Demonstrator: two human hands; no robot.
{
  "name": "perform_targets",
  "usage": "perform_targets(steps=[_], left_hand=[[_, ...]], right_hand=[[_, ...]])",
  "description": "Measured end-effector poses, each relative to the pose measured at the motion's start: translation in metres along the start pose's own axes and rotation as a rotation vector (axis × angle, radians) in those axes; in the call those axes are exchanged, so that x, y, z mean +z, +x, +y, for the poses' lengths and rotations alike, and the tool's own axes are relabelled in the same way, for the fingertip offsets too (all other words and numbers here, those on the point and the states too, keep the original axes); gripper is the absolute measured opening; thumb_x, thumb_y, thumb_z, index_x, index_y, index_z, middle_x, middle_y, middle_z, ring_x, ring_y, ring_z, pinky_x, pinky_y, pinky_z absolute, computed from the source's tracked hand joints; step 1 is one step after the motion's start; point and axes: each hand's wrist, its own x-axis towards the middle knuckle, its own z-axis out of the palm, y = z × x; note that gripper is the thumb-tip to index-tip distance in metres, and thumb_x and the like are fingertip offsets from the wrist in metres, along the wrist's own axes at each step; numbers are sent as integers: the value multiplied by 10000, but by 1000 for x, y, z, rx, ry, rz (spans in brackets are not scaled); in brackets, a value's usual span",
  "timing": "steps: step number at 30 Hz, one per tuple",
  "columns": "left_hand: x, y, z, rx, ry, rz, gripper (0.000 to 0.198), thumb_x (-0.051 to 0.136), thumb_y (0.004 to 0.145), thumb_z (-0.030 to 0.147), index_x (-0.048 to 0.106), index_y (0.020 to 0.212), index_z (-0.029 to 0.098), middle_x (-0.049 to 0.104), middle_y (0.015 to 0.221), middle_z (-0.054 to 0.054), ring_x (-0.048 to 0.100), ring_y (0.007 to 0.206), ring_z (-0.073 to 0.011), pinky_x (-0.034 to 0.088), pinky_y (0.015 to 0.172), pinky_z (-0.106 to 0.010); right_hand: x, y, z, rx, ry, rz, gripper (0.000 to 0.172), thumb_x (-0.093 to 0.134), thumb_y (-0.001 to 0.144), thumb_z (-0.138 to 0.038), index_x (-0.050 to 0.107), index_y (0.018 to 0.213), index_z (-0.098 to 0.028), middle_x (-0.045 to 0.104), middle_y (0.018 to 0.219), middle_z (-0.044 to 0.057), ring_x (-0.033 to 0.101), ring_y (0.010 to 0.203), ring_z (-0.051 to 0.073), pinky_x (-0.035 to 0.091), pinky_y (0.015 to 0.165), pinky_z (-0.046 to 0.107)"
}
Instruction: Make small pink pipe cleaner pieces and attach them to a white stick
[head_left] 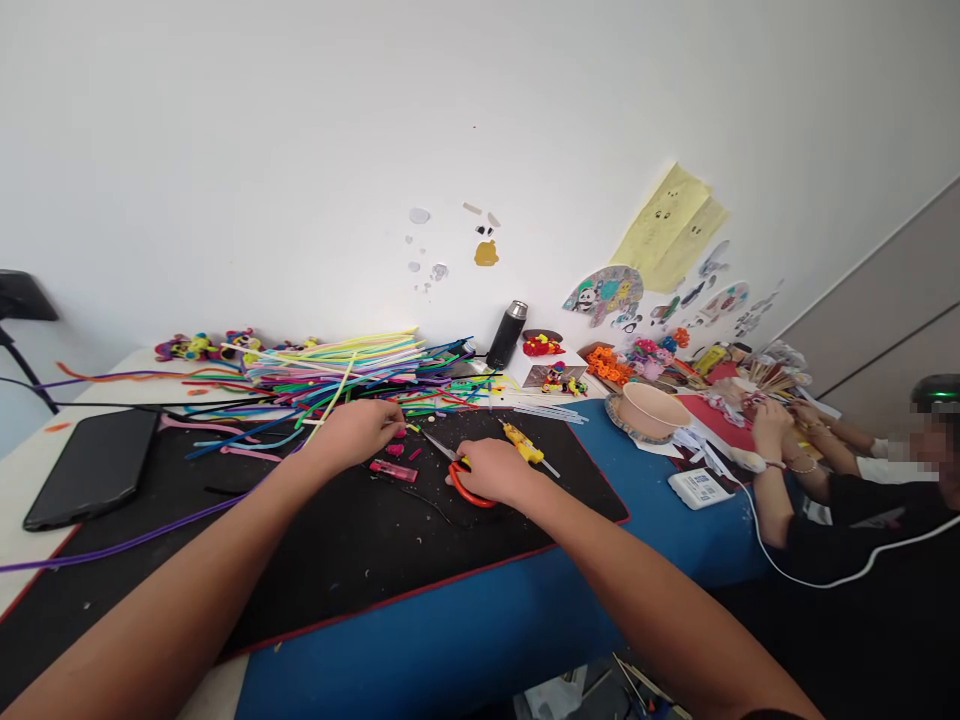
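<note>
My left hand (360,432) is closed in a pinch above the black mat (322,570), with a short yellow piece of pipe cleaner (412,428) showing at its fingertips. My right hand (495,470) is wrapped round the orange-handled scissors (441,446), whose blades point toward that piece. Whether the blades touch it, I cannot tell. Below the left fingers lie a pink-red cutter (394,471) and small pink pieces (395,450). Just beyond the right hand rests a yellow glue gun (523,442) with a clear stick at its rear.
A heap of coloured pipe cleaners (337,370) covers the back left. A black phone (94,470) lies at left. Behind stand a black flask (507,335) and a white box (551,370). To the right are a paper bowl (655,408), a white device (700,488) and another person's hands (771,430).
</note>
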Motion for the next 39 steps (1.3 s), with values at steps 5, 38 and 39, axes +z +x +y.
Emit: perform_targets(steps=[5,38,39], left_hand=[[-2,-1,0,-10,-28,4,279,505,931,371,760,947,257,811,929,-54,724,827,-253,448,648,-286],[17,7,1,-73,-365,-47,292,562,939,457,737,892,228,690,695,9,607,636,-183,392,606,-270],[18,7,2,-76,-374,-47,297,564,938,463,737,894,224,682,684,11,601,630,-181,390,603,-270]], right_hand=[[-18,4,3,-61,-27,-25,223,788,835,-384,807,1006,-241,799,1023,119,731,981,321,460,736,334],[33,96,-5,-36,221,246,188,555,1020,-296,713,1102,-235,784,990,52,701,906,218,408,726,288],[34,95,-5,-35,226,247,185,565,1015,-295,719,1099,-236,785,987,54,702,909,221,406,729,289]])
